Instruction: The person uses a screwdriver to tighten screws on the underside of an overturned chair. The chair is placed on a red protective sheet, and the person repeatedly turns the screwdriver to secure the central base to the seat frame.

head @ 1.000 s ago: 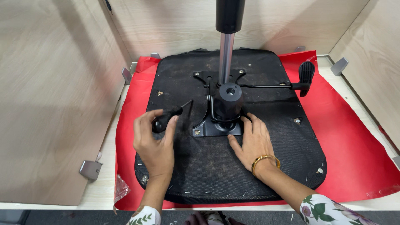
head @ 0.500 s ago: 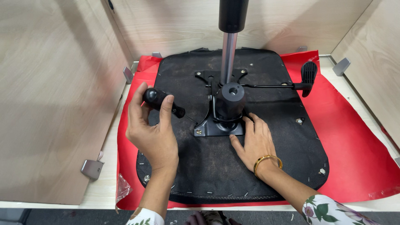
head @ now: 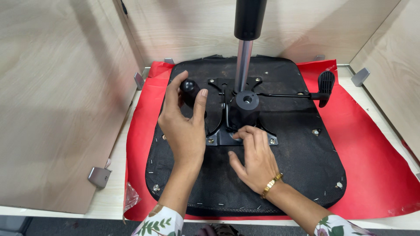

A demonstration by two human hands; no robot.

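An upturned black chair seat (head: 302, 157) lies on a red sheet (head: 376, 144), underside up. A black metal tilt mechanism (head: 243, 113) is bolted to its middle, and a chrome gas cylinder (head: 243, 65) rises from it. My left hand (head: 183, 126) grips a black screwdriver handle (head: 189, 90) over the mechanism's left side. My right hand (head: 253, 157) rests fingertips on the mechanism's front plate and holds nothing. A lever with a black paddle (head: 326, 83) sticks out to the right.
Wooden partition walls (head: 57, 100) enclose the bench on the left, back and right, fixed with grey metal brackets (head: 99, 176). A crumpled piece of clear plastic (head: 131, 197) lies at the red sheet's front left corner.
My left hand has carried the black handle up and away from me, toward the mechanism's left rear. My right hand has shifted left onto the front plate.
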